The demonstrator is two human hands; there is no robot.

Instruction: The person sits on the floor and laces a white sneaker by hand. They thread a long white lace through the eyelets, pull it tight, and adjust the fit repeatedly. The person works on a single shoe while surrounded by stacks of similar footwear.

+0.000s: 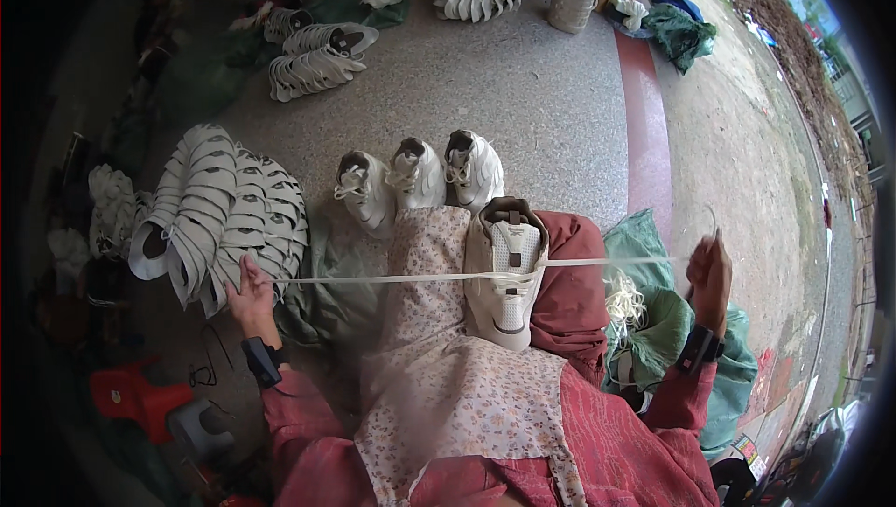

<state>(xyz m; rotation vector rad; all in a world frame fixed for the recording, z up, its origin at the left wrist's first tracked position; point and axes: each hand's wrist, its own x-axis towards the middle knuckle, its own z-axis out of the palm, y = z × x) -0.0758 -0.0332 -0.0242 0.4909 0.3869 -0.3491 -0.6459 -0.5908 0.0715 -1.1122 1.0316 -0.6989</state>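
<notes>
A cream sneaker (pixel 509 316) rests on my lap, its heel opening away from me and its toe towards me. One flat white shoelace (pixel 392 279) passes through its lower eyelets and is pulled straight out to both sides. At the left, my left hand (pixel 250 300) pinches one end of it, close to a pile of shoe uppers. Far out to the right, my right hand (pixel 711 276) is closed on the other end, whose tip curls up above the fingers. The eyelets farther up the tongue look unlaced.
Beyond my knees stand three laced sneakers (pixel 418 176). Stacked white shoe uppers (pixel 224 213) lie at the left, with more uppers (pixel 317 59) farther off. A green sack (pixel 658 320) with a bundle of laces (pixel 623 306) sits at my right. A red stool (pixel 140 397) is lower left.
</notes>
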